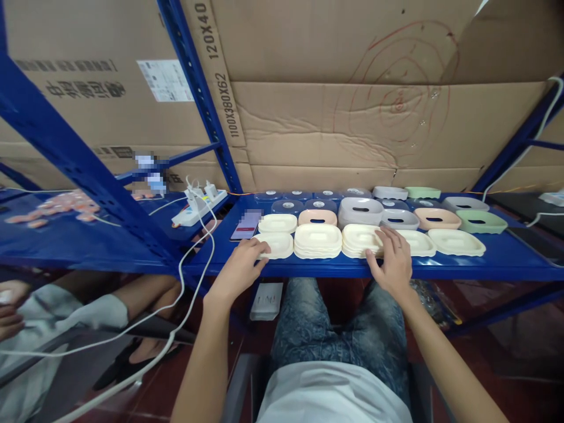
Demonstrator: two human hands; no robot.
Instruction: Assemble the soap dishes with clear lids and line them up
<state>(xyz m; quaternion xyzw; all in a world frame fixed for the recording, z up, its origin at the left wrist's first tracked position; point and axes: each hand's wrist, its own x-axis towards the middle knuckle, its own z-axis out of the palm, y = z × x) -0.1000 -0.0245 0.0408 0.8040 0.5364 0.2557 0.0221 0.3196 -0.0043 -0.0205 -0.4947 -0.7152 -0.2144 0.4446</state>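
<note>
Cream-coloured shallow oval-cornered plastic trays stand in a row along the front of the blue shelf. My left hand (243, 265) has its fingers and thumb closed at the left edge of the leftmost front tray (277, 244). With thumb low at the front and fingers on top, my right hand (391, 258) grips the right side of a stack of cream trays (359, 239). Between my hands sits another stack of cream trays (318, 239). More cream trays (456, 241) lie to the right of my right hand. A single cream tray (277, 223) lies behind the leftmost one.
Behind are slotted lids in peach (317, 217), grey (361, 210) and green (484, 221), plus clear dark containers (288, 206). A phone (245, 225) and power strip (200, 208) lie left. White cables (181, 276) hang there. Another person's hand (11, 311) shows far left.
</note>
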